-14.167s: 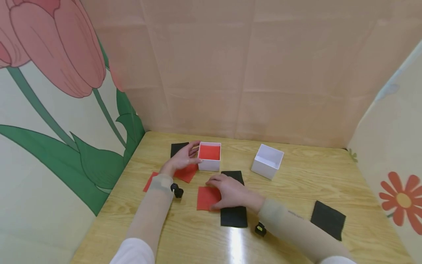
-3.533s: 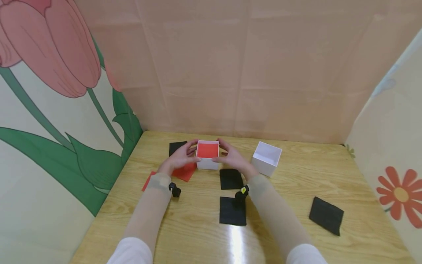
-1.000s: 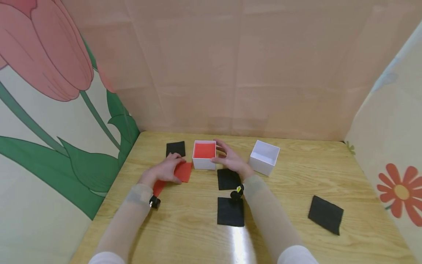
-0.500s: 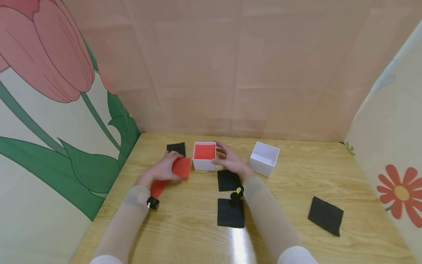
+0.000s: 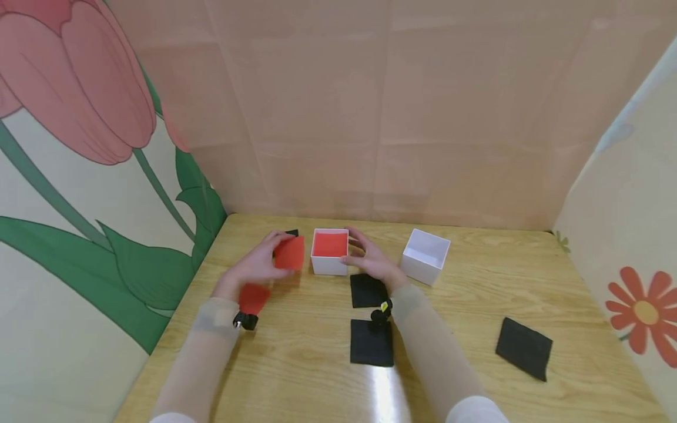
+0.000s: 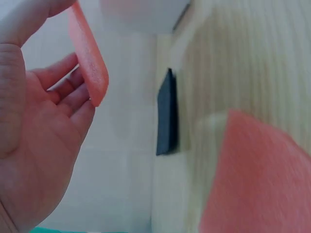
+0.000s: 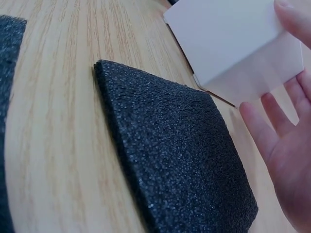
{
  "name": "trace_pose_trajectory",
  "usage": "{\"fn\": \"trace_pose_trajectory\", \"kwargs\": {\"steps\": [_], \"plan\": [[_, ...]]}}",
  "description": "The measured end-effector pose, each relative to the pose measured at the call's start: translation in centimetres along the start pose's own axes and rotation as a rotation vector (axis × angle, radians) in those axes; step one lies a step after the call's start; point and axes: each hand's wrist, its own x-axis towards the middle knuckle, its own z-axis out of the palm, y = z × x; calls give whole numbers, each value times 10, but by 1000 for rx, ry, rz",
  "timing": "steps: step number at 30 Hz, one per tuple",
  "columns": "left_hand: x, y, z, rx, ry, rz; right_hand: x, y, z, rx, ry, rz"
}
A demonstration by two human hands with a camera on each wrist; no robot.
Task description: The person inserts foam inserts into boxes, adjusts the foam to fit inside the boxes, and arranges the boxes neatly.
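Left hand [image 5: 257, 264] is pinching a red foam square [image 5: 289, 253] above the table [image 5: 476, 282]; right hand [image 5: 370, 258], fingers relaxed, is touching the red-filled white box [image 5: 329, 258] near the far edge.

Staged booth: floral backdrop panels [image 5: 79, 147] w/ wood table [image 5: 465, 352].

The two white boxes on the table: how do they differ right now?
The left white box holds red foam; the right white box looks empty. The right hand touches the left white box, while the right white box stands alone. The right white box sits turned at an angle, the left white box squarer. Both are open-topped.
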Motion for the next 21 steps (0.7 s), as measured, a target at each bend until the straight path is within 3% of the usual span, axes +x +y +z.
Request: {"fn": "trace_pose_trajectory", "kwargs": {"steps": [9, 15, 21], "plan": [[15, 22, 2, -15, 28, 82, 0, 3, -1, -21, -1, 3], [36, 36, 6, 13, 25, 132, 1, 7, -2, -3, -1, 6], [54, 48, 8, 68, -12, 140, 2, 10, -2, 3, 2, -9]]}}
